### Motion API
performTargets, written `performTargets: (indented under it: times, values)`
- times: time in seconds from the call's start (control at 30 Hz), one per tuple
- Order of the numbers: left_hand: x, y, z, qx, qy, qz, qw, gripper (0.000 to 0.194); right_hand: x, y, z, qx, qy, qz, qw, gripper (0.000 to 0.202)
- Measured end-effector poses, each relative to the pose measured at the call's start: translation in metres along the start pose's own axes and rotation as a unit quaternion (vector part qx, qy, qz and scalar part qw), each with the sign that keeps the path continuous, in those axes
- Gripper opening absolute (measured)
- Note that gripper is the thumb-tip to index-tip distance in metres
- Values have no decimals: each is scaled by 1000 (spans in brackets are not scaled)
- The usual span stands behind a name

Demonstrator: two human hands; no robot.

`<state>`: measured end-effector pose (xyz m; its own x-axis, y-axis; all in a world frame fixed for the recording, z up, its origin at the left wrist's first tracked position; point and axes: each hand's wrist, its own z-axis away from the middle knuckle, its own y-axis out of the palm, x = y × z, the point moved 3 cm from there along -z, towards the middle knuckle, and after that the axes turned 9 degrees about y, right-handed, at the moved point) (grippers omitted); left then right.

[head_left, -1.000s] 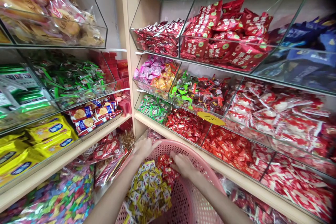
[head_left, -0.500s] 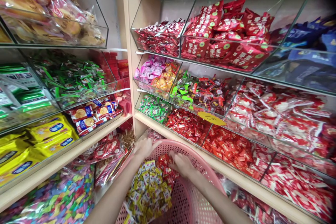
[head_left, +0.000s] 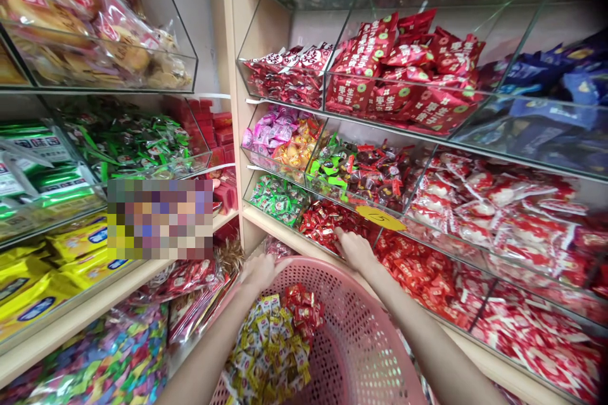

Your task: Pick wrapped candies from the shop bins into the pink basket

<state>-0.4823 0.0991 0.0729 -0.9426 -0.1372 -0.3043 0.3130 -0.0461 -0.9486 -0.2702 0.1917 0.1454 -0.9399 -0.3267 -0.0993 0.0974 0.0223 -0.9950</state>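
My left hand (head_left: 260, 271) is closed over the far left rim of a pink perforated plastic basket (head_left: 375, 342). My right hand (head_left: 356, 250) is at the front edge of a clear bin of red-wrapped candies (head_left: 322, 218). Its fingers reach forward and down over them, partly hidden, and I see no candy held in it. Inside the basket lies a heap of yellow-and-white wrapped candies (head_left: 270, 348), with a smaller cluster of red-wrapped candies (head_left: 304, 307) at its upper right.
Clear bins line wooden shelves on both sides of a corner post (head_left: 236, 139). Green-wrapped candies (head_left: 278, 199) adjoin the red ones. A yellow price tag (head_left: 381, 218) hangs to the right of my right hand. Yellow packets (head_left: 71, 266) and colourful candies (head_left: 114, 342) lie at left.
My right hand has left the red candies inside the basket and moved up and forward to the red candy bin. My left hand stays on the rim.
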Motion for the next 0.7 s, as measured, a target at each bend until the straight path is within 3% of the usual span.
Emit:
performTargets:
  times: [0.23, 0.7]
  values:
    - [-2, -5, 1, -5, 11, -9, 1000, 81, -6, 13, -20, 36, 3, 63, 997, 38]
    - [-2, -3, -1, -8, 9, -18, 1000, 81, -8, 23, -10, 24, -22, 100, 994, 36]
